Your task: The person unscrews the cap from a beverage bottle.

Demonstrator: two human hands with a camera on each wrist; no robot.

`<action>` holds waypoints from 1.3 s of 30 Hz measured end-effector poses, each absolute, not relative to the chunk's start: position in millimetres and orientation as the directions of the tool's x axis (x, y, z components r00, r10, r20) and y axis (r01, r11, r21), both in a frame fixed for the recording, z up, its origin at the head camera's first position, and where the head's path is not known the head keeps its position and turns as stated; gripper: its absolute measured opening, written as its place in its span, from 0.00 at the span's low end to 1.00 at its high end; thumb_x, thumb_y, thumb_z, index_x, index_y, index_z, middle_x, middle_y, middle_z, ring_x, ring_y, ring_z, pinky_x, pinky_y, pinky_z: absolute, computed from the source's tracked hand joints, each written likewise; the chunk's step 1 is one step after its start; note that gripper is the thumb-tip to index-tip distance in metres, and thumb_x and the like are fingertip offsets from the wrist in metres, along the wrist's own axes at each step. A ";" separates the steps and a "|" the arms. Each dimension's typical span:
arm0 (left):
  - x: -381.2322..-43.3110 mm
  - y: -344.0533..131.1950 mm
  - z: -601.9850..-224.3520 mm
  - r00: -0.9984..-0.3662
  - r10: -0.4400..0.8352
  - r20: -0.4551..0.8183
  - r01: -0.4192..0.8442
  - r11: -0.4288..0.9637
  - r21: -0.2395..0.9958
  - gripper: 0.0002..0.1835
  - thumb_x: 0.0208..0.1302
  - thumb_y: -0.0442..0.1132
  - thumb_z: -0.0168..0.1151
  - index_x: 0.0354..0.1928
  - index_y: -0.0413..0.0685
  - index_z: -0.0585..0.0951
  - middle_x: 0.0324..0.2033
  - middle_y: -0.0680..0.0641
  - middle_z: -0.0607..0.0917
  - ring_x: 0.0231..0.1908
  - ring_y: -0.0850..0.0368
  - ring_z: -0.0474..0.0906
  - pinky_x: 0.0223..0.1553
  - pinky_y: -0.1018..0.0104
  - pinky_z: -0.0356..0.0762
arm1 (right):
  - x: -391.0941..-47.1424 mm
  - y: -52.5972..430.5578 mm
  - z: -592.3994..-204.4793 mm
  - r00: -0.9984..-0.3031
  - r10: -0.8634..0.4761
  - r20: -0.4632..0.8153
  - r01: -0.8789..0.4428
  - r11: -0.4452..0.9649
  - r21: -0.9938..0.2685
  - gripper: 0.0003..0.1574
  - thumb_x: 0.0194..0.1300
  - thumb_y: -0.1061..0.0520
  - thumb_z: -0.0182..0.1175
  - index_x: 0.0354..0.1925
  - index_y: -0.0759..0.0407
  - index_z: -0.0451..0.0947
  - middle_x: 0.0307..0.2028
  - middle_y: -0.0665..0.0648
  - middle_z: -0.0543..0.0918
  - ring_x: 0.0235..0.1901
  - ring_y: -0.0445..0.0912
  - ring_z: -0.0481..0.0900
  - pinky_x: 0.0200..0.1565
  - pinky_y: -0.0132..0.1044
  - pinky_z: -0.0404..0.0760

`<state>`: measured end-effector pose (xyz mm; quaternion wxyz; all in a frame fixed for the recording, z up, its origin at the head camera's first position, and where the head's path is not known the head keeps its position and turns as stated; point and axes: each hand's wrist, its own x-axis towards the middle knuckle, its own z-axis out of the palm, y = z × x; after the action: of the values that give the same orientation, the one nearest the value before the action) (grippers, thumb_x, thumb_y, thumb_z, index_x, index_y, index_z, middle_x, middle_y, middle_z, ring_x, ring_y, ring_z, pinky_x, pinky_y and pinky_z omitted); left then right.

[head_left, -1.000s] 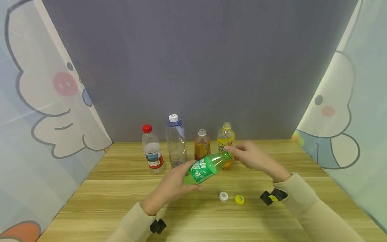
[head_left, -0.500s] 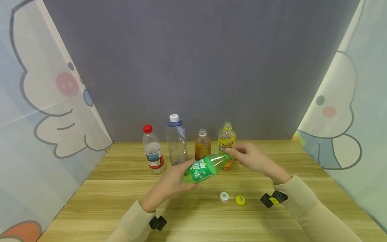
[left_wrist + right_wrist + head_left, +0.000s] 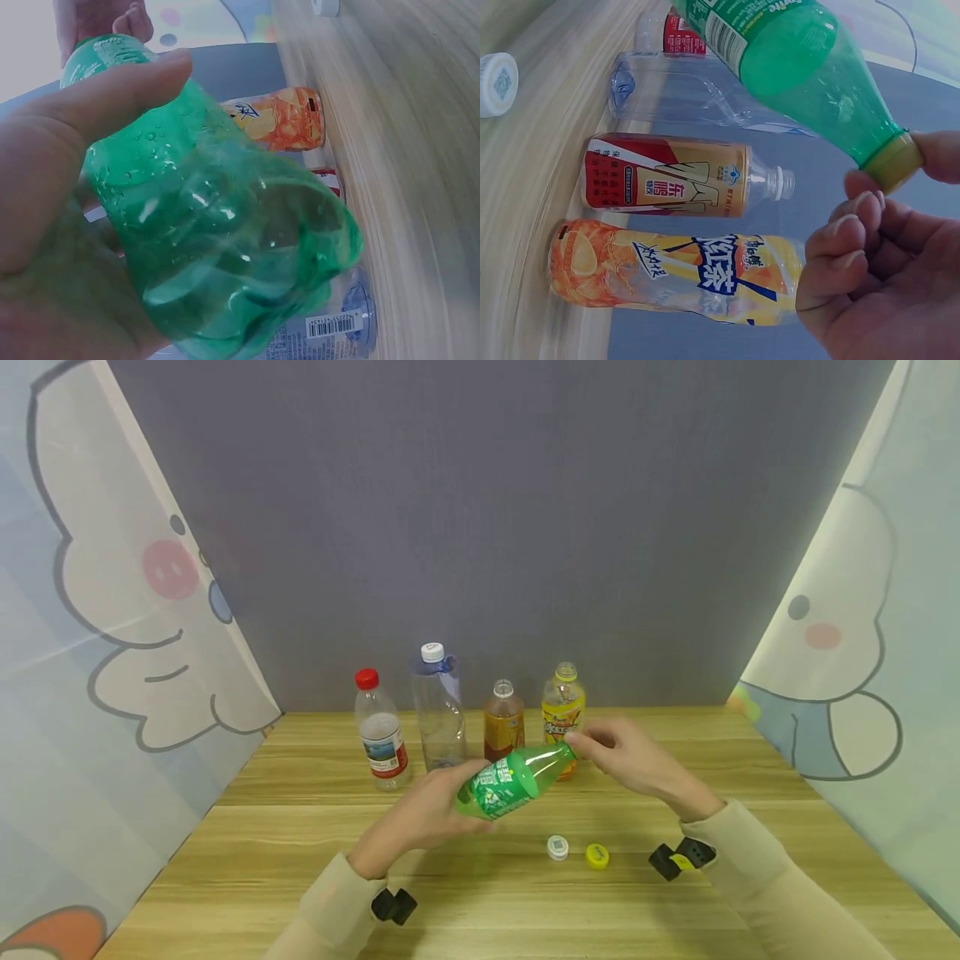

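A green Sprite bottle is held tilted above the table, its neck up and to the right. My left hand grips it round the lower body, and the left wrist view shows the thumb lying across its side. At the neck, my right hand pinches the yellow cap between thumb and finger, the other fingers curled below. The cap sits on the bottle's mouth. Behind the bottle stand an uncapped orange-and-yellow tea bottle and an uncapped gold-and-red drink bottle.
Further left stand a large clear bottle with a white cap and a red-capped water bottle. A white cap and a yellow cap lie on the wooden table near the front. A grey panel rises behind.
My right hand has turned slightly at the bottle's neck, its fingers shifting round the cap. The left hand keeps its grip, and the green bottle stays at nearly the same tilt.
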<state>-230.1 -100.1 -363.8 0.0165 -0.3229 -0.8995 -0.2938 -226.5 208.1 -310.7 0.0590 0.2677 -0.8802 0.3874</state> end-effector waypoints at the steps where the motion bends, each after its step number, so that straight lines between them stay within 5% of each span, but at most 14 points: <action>1: -230.5 -99.9 -363.9 -0.787 0.577 0.217 0.594 0.617 0.515 0.40 0.50 0.50 0.81 0.67 0.56 0.75 0.49 0.52 0.85 0.47 0.53 0.81 0.47 0.54 0.79 | -226.5 208.5 -311.0 -0.844 -0.433 0.317 -0.526 0.556 -0.644 0.19 0.78 0.49 0.54 0.28 0.52 0.78 0.18 0.46 0.67 0.18 0.38 0.63 0.21 0.33 0.64; 19: -236.7 -106.0 -367.8 -0.741 0.665 0.092 0.565 0.544 0.620 0.44 0.52 0.54 0.79 0.71 0.52 0.72 0.52 0.55 0.83 0.50 0.58 0.78 0.53 0.53 0.77 | -222.9 208.9 -317.3 -0.796 -0.485 0.362 -0.598 0.538 -0.594 0.14 0.75 0.55 0.58 0.28 0.51 0.79 0.21 0.44 0.69 0.22 0.38 0.66 0.26 0.33 0.68; 30: -234.8 -111.7 -361.8 -0.744 0.667 0.038 0.522 0.545 0.656 0.49 0.53 0.57 0.79 0.74 0.52 0.68 0.62 0.49 0.79 0.56 0.54 0.76 0.57 0.51 0.75 | -218.5 213.6 -309.0 -0.682 -0.584 0.440 -0.731 0.529 -0.430 0.01 0.71 0.58 0.63 0.40 0.52 0.82 0.31 0.40 0.79 0.31 0.36 0.76 0.35 0.35 0.79; 39: -235.8 -113.5 -361.1 -0.722 0.691 0.039 0.550 0.539 0.637 0.48 0.51 0.57 0.79 0.73 0.55 0.69 0.56 0.56 0.81 0.55 0.56 0.76 0.56 0.51 0.75 | -216.4 217.1 -310.5 -0.610 -0.628 0.484 -0.792 0.493 -0.359 0.14 0.66 0.62 0.66 0.51 0.58 0.81 0.38 0.40 0.80 0.36 0.35 0.77 0.40 0.36 0.81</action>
<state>-235.8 -113.5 -361.1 -0.1093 -0.3565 -0.8705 -0.3213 -216.4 217.1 -310.5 0.1459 0.4168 -0.8516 0.2823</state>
